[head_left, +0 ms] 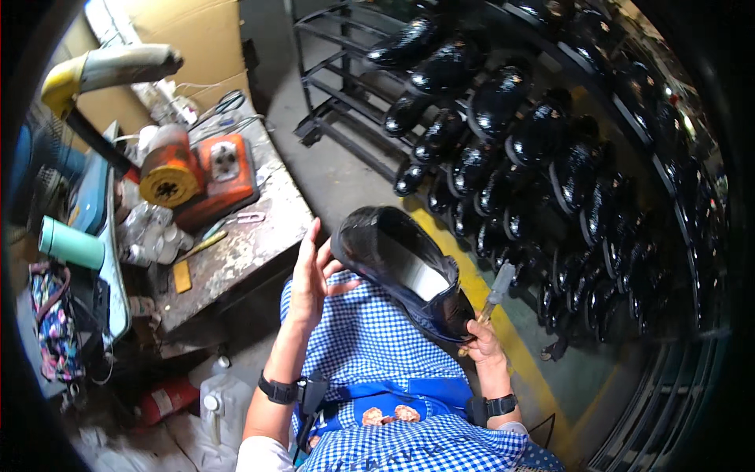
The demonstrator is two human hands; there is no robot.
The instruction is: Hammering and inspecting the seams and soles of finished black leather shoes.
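A black shoe point(383, 244) is held up before my apron, its opening turned upward and a pale insole showing inside. My right hand point(481, 343) grips the shoe at its heel end. The same hand also holds a small brush point(498, 288) with a grey head, which sticks up beside the shoe. On the other side, my left hand point(310, 279) is raised with its fingers spread at the shoe's far end. Whether those fingertips touch the shoe I cannot tell.
A worn workbench point(271, 177) on the left carries an orange machine point(228, 169), a yellow block point(182, 277) and plastic bags. Glossy black shoes point(543, 130) fill racks on the right. A turquoise bottle point(72, 242) is far left. Yellow floor line point(515, 358) runs past my right hand.
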